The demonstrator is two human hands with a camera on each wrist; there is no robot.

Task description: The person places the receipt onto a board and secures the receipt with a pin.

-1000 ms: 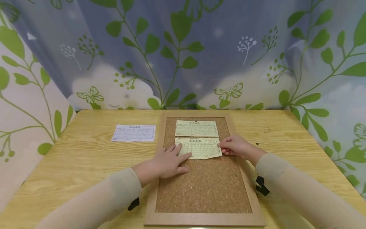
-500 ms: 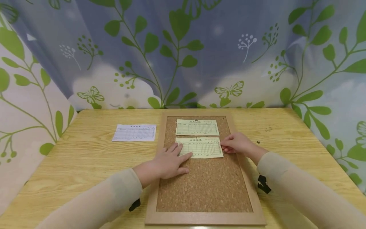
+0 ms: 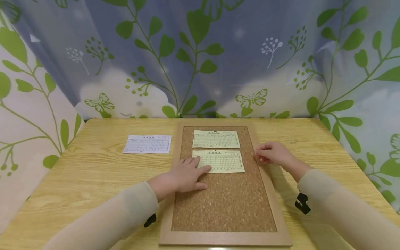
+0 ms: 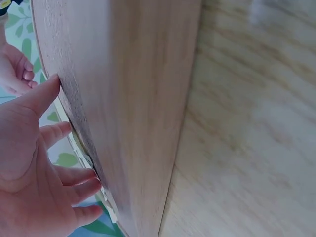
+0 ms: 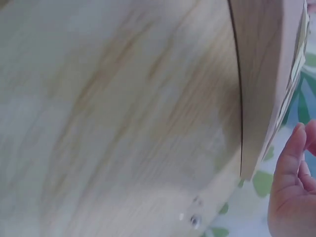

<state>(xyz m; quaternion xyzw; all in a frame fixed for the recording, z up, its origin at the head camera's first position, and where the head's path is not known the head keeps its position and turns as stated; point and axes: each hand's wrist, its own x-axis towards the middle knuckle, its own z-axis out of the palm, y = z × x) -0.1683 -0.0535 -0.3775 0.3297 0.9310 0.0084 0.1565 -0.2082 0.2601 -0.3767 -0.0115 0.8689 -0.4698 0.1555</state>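
A framed corkboard lies on the table with two pale yellow printed form slips on it. The upper slip has a small pushpin at its top edge. Spread over the left part of the lower slip, my left hand rests with straight fingers, its thumb on the cork. My right hand hovers by the board's right frame, apart from the slip. Its fingers are bent loosely, thumb and forefinger close together, with nothing visible between them. Small shiny thumbtacks lie on the table beneath it in the right wrist view.
A white printed form slip lies on the wood-grain table, left of the corkboard. Behind the table hangs a leaf-patterned curtain. Each wrist bears a black strap.
My right hand has let go of the lower slip's right edge and moved right, over the board's frame, hiding the tack from the head view. The left hand stays on the slip.
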